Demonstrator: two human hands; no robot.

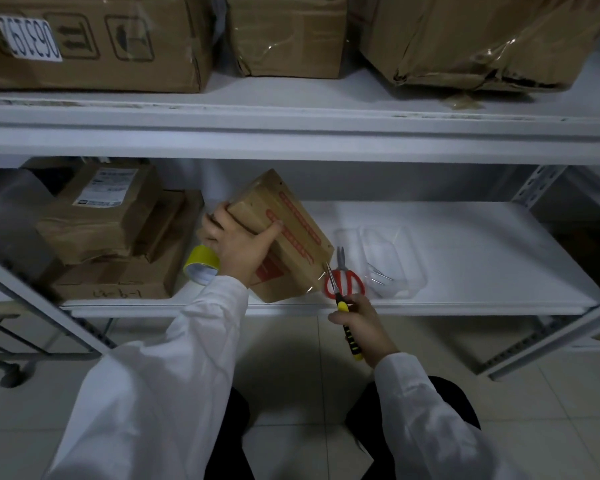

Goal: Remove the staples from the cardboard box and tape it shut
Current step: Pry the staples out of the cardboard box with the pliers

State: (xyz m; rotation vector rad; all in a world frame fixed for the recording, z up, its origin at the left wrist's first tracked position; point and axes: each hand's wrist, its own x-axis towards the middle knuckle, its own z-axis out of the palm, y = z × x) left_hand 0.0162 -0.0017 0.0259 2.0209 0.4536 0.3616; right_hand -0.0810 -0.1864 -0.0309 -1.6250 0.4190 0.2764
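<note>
The cardboard box (293, 233) sits tilted on the lower shelf (482, 254) near its front edge, its long axis running from near to far and leaning left. The left grip (239, 244) clasps its left side, thumb across the printed face. The right grip (364, 323) is clenched round a yellow-handled screwdriver (342, 306), tip pointing far at the box's near right corner. Red-handled scissors (352, 282) lie just right of the box; a yellow tape roll (201, 263) lies left of it.
</note>
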